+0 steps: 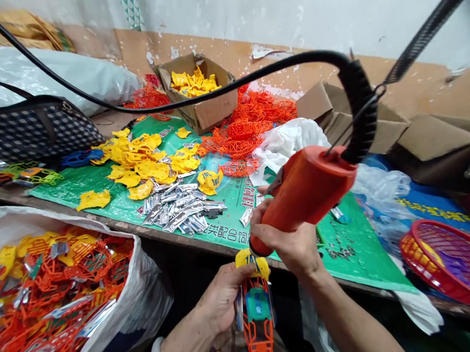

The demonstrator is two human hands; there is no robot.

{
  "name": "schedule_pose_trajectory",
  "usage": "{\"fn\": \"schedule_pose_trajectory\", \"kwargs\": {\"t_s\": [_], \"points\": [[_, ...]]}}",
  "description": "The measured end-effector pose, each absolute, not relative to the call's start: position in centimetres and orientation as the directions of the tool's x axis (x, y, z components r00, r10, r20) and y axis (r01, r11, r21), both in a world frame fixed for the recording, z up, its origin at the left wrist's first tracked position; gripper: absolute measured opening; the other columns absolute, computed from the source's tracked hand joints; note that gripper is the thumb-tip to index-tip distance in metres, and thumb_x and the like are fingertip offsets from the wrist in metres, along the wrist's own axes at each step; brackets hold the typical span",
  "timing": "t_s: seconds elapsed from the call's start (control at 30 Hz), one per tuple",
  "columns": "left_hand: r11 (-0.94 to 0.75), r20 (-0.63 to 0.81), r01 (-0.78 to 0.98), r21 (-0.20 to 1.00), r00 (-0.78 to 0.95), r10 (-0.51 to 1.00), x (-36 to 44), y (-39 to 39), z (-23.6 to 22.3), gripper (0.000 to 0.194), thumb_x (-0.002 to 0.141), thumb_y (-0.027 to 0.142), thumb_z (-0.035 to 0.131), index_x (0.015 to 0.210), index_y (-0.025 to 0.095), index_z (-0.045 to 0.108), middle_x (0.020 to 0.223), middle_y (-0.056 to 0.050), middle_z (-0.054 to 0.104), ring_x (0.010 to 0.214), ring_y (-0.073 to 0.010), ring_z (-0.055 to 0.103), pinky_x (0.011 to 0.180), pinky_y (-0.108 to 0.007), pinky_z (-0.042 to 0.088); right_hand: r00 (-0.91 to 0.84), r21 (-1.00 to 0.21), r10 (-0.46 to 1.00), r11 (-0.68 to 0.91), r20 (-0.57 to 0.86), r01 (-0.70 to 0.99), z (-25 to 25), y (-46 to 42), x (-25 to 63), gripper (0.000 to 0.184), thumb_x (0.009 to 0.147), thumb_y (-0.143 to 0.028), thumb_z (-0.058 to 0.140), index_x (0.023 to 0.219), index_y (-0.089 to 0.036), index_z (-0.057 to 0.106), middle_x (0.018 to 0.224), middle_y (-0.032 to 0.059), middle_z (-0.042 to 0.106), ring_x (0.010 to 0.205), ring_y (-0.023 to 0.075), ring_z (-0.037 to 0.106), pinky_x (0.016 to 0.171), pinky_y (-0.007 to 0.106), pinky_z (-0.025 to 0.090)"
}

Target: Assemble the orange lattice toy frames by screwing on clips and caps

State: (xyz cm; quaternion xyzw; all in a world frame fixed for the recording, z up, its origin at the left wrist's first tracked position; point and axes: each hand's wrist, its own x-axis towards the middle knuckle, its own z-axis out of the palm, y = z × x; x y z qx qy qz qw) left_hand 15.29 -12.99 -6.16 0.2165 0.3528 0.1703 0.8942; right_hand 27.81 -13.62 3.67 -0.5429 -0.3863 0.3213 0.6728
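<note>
My right hand [291, 242] is wrapped around a red electric screwdriver [301, 192], which hangs by a black cable and a spring. Its tip points down at the yellow end of a toy car body [258, 315]. That body has an orange lattice frame, a green-blue middle piece and a yellow cap. My left hand [220, 296] grips it near the yellow cap, in front of the table edge. Just beyond lie a heap of silver strips [180, 207] and a pile of yellow shell pieces [144, 158]. Small screws [341, 251] are scattered to the right of my right hand.
A white sack [142, 292] of orange-and-yellow assemblies stands at the left. Behind the yellow pile is a cardboard box [213, 110] with yellow pieces, beside orange lattice frames [250, 118]. A red mesh basket [462, 266] sits at the right. The black cable [228, 92] arches across the view.
</note>
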Motion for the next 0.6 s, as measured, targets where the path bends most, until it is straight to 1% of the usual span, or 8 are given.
{"fn": "schedule_pose_trajectory", "kwargs": {"t_s": [0.07,0.17,0.23,0.33,0.43,0.6], "points": [[0.829,-0.554,-0.141,0.541,0.682,0.478,15.4,-12.8,-6.2,0.038,0.06,0.036,0.086,0.082,0.007,0.076,0.071,-0.007,0.072,0.058,-0.013,0.061,0.057,-0.023,0.048,0.558,-0.96,0.798,0.28,0.228,-0.007,3.4,-13.7,28.6,0.012,0.058,-0.018,0.072,0.064,-0.019,0.061,0.063,-0.0021,0.061,0.055,0.0132,0.056,0.054,0.031,0.05],[0.803,-0.564,-0.108,0.586,0.657,0.5,15.4,-12.6,-6.2,0.039,0.064,0.039,0.083,0.083,0.007,0.075,0.067,-0.007,0.07,0.054,-0.0121,0.059,0.054,-0.022,0.047,0.647,-0.913,0.672,0.396,0.359,0.096,3.1,-13.6,30.6,0.011,0.062,-0.02,0.073,0.064,-0.018,0.063,0.063,-0.0015,0.062,0.055,0.014,0.058,0.058,0.034,0.051],[0.798,-0.58,-0.071,0.599,0.649,0.493,15.4,-12.4,-6.1,0.038,0.066,0.041,0.082,0.08,0.007,0.074,0.066,-0.007,0.07,0.054,-0.0125,0.059,0.054,-0.023,0.047,0.691,-0.896,0.604,0.417,0.397,0.151,3.0,-13.4,32.1,0.012,0.062,-0.021,0.075,0.064,-0.018,0.064,0.063,-0.0014,0.062,0.054,0.014,0.058,0.057,0.033,0.051],[0.782,-0.58,-0.035,0.622,0.65,0.49,15.3,-12.2,-5.8,0.039,0.068,0.044,0.08,0.078,0.007,0.073,0.065,-0.008,0.069,0.055,-0.0129,0.059,0.054,-0.022,0.047,0.731,-0.908,0.574,0.391,0.369,0.151,2.3,-12.8,33.9,0.014,0.06,-0.02,0.076,0.065,-0.017,0.064,0.062,-0.0017,0.062,0.052,0.0138,0.056,0.053,0.032,0.049],[0.772,-0.578,-0.028,0.635,0.647,0.498,15.4,-12.1,-5.4,0.043,0.065,0.046,0.082,0.079,0.006,0.073,0.065,-0.008,0.069,0.053,-0.0116,0.058,0.052,-0.021,0.046,0.749,-0.92,0.568,0.364,0.341,0.143,1.4,-12.3,34.6,0.017,0.057,-0.019,0.077,0.069,-0.017,0.064,0.061,-0.0019,0.063,0.051,0.0141,0.056,0.051,0.032,0.048],[0.776,-0.601,-0.013,0.63,0.625,0.498,15.5,-12.3,-5.1,0.047,0.061,0.05,0.084,0.077,0.007,0.071,0.061,-0.005,0.066,0.049,-0.0097,0.054,0.048,-0.02,0.045,0.748,-0.928,0.574,0.341,0.334,0.152,0.6,-12.2,34.6,0.012,0.059,-0.02,0.075,0.062,-0.017,0.064,0.06,-0.0012,0.063,0.051,0.0133,0.056,0.05,0.031,0.048]]}}
